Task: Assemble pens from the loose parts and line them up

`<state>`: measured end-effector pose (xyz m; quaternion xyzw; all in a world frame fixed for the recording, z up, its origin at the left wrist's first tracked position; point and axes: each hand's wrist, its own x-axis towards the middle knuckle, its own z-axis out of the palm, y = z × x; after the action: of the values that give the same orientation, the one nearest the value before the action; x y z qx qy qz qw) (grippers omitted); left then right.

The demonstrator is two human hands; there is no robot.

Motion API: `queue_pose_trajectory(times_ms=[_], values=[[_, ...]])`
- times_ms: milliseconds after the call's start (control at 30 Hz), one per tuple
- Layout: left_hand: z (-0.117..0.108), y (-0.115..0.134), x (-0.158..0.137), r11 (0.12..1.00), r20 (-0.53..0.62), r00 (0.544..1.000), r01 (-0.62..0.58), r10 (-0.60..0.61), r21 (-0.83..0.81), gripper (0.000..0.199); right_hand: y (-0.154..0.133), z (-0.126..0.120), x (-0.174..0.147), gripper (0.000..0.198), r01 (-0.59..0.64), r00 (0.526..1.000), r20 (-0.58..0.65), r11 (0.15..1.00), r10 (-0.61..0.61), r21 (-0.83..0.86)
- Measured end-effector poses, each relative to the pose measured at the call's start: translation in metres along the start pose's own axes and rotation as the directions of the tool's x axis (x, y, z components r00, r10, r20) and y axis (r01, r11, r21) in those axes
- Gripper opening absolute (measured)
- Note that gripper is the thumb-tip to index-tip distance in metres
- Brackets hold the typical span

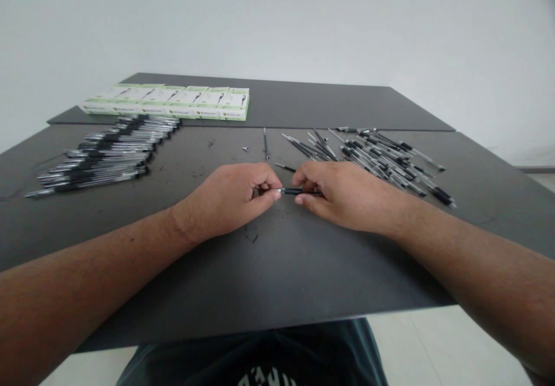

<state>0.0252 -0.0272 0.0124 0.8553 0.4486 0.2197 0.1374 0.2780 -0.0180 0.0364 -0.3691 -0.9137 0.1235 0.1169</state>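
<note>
Right now, the left hand (229, 198) is pinching the tip end of a slim silver-tipped, black-gripped pen (292, 190), its thumb and fingers pressed narrowly together, while the fingers of the right hand (355, 195) are holding the same pen farther along. The pen is lying level between the hands, over the middle of the dark grey table (269, 282), well in from its front edge. Just beyond the hands, a thin dark refill (265, 143) is pointing toward the far edge, and a small silver cone-shaped tip (245, 149) is lying near it. Toward the right edge, loose slender refills (303, 146) are lying beside a scattered heap of clear, black-gripped pen barrels (390, 163). Toward the left edge, a slanting row of silver-and-black pens (108, 152) is spreading out, and white-and-green printed boxes (173, 103) are sitting behind it, toward the far left corner.
</note>
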Motion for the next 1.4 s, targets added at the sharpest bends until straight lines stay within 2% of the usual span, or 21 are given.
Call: queue_pose_trajectory(times_ms=[133, 233, 300, 467, 633, 767, 833, 967, 1167, 1300, 1400], values=[[0.0, -0.0004, 0.0001, 1.0, 0.0, 1.0, -0.011, 0.011, 0.019, 0.019, -0.0029, -0.0029, 0.0008, 0.012, -0.016, 1.0, 0.019, 0.998, 0.018, -0.058], [0.0, -0.0007, 0.0001, 1.0, -0.003, 1.0, -0.016, 0.016, 0.024, 0.019, -0.0042, -0.0035, 0.0015, 0.024, 0.008, 0.996, 0.085, 0.996, -0.001, -0.088], [-0.0001, -0.0006, 0.0, 1.0, -0.003, 1.0, -0.016, 0.016, 0.027, 0.019, -0.0041, -0.0034, 0.0013, 0.027, 0.013, 0.997, 0.083, 0.997, -0.008, -0.07], [-0.0005, -0.0005, -0.001, 0.999, 0.002, 1.0, -0.026, 0.026, 0.04, 0.02, -0.0032, -0.0041, 0.0, 0.014, -0.015, 0.999, 0.037, 0.999, 0.016, -0.042], [-0.0002, -0.0012, -0.0011, 0.999, 0.013, 0.999, -0.033, 0.033, 0.043, 0.021, -0.0038, -0.0045, 0.0009, 0.028, 0.046, 0.992, 0.124, 0.995, -0.035, -0.091], [-0.0005, -0.0009, -0.0008, 0.998, 0.021, 0.999, -0.025, 0.024, 0.05, 0.022, -0.0029, -0.0045, 0.0005, 0.016, 0.015, 0.998, 0.053, 1.0, -0.014, -0.016], [-0.0007, -0.0006, -0.0008, 0.998, 0.023, 0.999, -0.029, 0.028, 0.05, 0.022, -0.0027, -0.0049, 0.0001, 0.014, 0.005, 0.998, 0.058, 1.0, -0.004, -0.019], [-0.001, 0.0001, -0.0007, 0.997, 0.029, 0.999, -0.036, 0.034, 0.062, 0.021, -0.0037, -0.0053, 0.0003, 0.026, 0.035, 0.992, 0.123, 0.997, -0.026, -0.071], [-0.0006, 0.0, -0.0003, 0.997, 0.037, 0.999, -0.04, 0.038, 0.065, 0.023, -0.0041, -0.0046, 0.0014, 0.015, 0.009, 0.997, 0.077, 1.0, -0.007, -0.022], [-0.0004, -0.0011, -0.001, 0.998, 0.039, 0.998, -0.042, 0.04, 0.051, 0.022, -0.0043, -0.0047, 0.0009, 0.028, 0.043, 0.991, 0.131, 0.997, -0.034, -0.066], [-0.0006, -0.0017, -0.0012, 0.998, 0.039, 0.998, -0.041, 0.039, 0.055, 0.022, -0.004, -0.0047, 0.0005, 0.021, 0.023, 0.996, 0.092, 1.0, -0.023, -0.006]])
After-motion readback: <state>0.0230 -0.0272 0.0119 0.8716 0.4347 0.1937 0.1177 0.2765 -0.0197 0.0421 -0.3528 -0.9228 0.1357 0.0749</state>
